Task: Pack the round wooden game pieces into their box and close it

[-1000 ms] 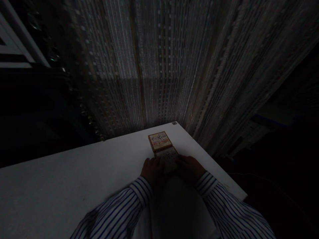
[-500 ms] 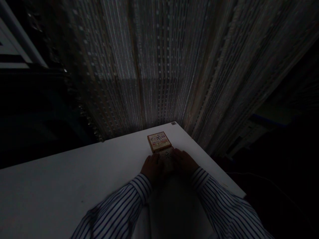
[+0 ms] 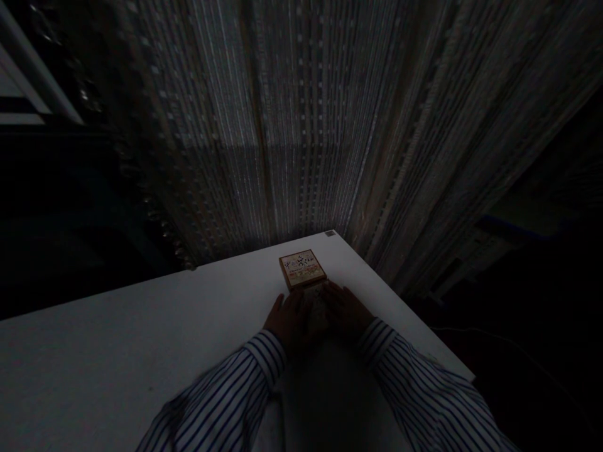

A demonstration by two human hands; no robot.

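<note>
A flat box with a brown edge and printed writing on its top lies on the white table. Just below it is a second, similar flat piece, mostly covered by my hands. My left hand rests on the left side of this nearer piece, and my right hand lies over its right side. The fingers of both hands point forward and look spread a little, but the picture is too dark to show whether they grip it.
Behind the table hangs a string curtain. A small dark square patch marks the far corner of the table. At the right, a thin cable runs past the table's edge.
Both hands have moved slightly over the nearer piece, covering more of its top. The farther box looks about the same, shifted slightly with the view.
</note>
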